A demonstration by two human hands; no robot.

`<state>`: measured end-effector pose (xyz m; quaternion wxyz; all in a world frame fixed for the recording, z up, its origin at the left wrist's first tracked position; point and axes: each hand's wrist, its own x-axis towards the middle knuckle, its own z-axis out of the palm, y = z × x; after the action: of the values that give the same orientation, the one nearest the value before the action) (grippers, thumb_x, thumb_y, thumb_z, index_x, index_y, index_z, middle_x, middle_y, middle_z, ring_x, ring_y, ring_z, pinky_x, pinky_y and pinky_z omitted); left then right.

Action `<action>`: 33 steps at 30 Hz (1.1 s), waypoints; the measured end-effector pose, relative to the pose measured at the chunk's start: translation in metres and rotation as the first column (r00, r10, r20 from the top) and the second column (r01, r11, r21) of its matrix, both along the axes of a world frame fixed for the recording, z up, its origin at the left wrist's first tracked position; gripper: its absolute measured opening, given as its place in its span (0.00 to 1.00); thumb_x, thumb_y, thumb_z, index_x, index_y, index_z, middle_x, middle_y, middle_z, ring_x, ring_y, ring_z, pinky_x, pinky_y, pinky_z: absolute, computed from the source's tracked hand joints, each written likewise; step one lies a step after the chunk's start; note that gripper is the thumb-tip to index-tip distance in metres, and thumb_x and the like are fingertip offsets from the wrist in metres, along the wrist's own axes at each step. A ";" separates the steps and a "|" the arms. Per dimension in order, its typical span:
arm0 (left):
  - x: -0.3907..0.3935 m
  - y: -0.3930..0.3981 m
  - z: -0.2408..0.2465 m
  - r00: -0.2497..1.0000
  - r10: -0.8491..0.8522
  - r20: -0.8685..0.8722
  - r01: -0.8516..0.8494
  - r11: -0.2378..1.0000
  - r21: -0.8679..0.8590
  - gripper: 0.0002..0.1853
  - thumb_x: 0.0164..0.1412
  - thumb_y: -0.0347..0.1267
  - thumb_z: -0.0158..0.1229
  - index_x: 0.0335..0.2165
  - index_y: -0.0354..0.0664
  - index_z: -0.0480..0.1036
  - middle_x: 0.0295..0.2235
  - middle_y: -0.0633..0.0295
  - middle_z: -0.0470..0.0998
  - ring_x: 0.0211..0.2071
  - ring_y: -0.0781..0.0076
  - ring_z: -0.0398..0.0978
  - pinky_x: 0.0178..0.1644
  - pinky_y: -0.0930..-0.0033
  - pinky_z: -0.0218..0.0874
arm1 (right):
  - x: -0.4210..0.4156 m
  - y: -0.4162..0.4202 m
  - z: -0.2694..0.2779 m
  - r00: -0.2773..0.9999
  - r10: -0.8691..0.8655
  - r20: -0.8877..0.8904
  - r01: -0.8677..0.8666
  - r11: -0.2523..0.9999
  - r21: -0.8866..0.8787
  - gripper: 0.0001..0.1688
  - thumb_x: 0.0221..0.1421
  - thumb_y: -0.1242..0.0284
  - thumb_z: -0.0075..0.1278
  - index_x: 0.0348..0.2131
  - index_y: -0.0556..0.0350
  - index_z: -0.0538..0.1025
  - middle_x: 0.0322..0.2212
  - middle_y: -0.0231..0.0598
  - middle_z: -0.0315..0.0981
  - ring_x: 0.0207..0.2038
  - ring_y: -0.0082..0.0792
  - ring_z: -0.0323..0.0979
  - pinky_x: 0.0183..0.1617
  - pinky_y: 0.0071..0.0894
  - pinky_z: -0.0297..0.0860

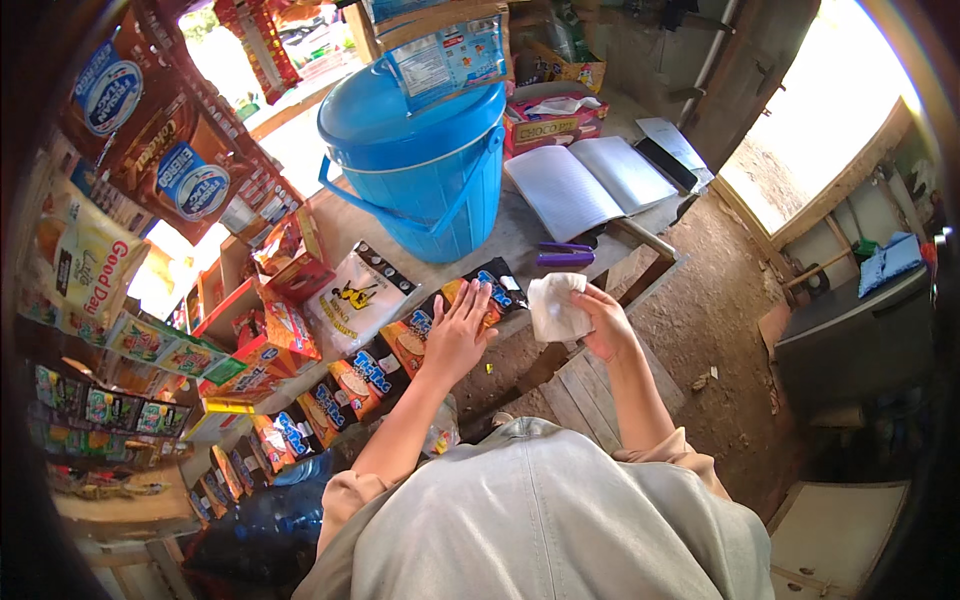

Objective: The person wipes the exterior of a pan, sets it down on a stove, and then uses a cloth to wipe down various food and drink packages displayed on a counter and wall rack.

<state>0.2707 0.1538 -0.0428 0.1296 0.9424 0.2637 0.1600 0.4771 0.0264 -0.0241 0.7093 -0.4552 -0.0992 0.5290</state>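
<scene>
My left hand (456,334) rests, palm down and fingers extended, on a joined strip of black and orange snack packets (365,376) along the near edge of the table. Beneath my fingers, the end packet (504,286) shows partly. My right hand (606,324) pinches a folded white cloth or tissue (556,306) between thumb and fingers, just right of that end packet. The strip runs down to the left, past my left forearm. A purple stapler (565,255) lies beyond the cloth, and a clear printed plastic packet (356,300) lies left of my left hand.
A lidded blue bucket (427,180) stands on the table (487,251). An open notebook (570,184), a dark phone (666,163) and a red box (555,124) are at the right. Snack boxes (262,330) and hanging sachets (176,165) crowd the left. A doorway (810,112) opens at upper right.
</scene>
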 end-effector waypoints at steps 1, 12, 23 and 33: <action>-0.006 -0.005 0.009 1.000 0.012 -0.010 -0.012 0.999 0.030 0.34 0.51 0.39 0.54 0.56 0.45 0.53 0.56 0.57 0.56 0.58 0.64 0.51 0.60 0.50 0.36 | 0.001 0.006 0.002 1.000 -0.001 0.023 0.001 1.000 -0.005 0.16 0.53 0.79 0.42 0.43 0.63 0.69 0.37 0.38 0.72 0.38 0.31 0.72 0.42 0.32 0.69; -0.123 -0.020 -0.005 0.909 0.414 -0.046 -0.411 0.910 0.059 0.31 0.50 0.43 0.54 0.52 0.46 0.59 0.54 0.55 0.58 0.58 0.58 0.51 0.58 0.40 0.30 | -0.122 0.067 -0.039 -0.068 -0.030 0.997 -0.436 0.900 -0.003 0.20 0.48 0.81 0.38 0.44 0.62 0.68 0.47 0.44 0.65 0.53 0.35 0.60 0.57 0.34 0.54; -0.137 -0.014 -0.024 0.922 0.386 0.034 -0.388 0.918 0.080 0.30 0.51 0.50 0.50 0.49 0.44 0.65 0.52 0.56 0.62 0.57 0.58 0.54 0.57 0.40 0.33 | -0.011 0.053 -0.011 -0.098 -0.029 0.995 0.227 0.973 0.051 0.16 0.52 0.78 0.36 0.39 0.56 0.73 0.35 0.49 0.72 0.41 0.44 0.71 0.44 0.36 0.65; -0.159 -0.028 0.024 0.894 0.271 0.357 -0.202 0.955 -0.217 0.23 0.51 0.33 0.56 0.47 0.39 0.65 0.51 0.51 0.64 0.53 0.60 0.61 0.53 0.61 0.54 | -0.015 0.119 -0.010 -0.206 0.228 0.952 0.196 0.962 -0.188 0.28 0.49 0.66 0.46 0.52 0.41 0.62 0.55 0.41 0.51 0.56 0.46 0.50 0.53 0.56 0.51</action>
<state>0.1119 0.1257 -0.0192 0.2400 0.8386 0.3592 0.3318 0.4620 0.1452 -0.0339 0.2904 -0.7862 -0.5455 -0.0053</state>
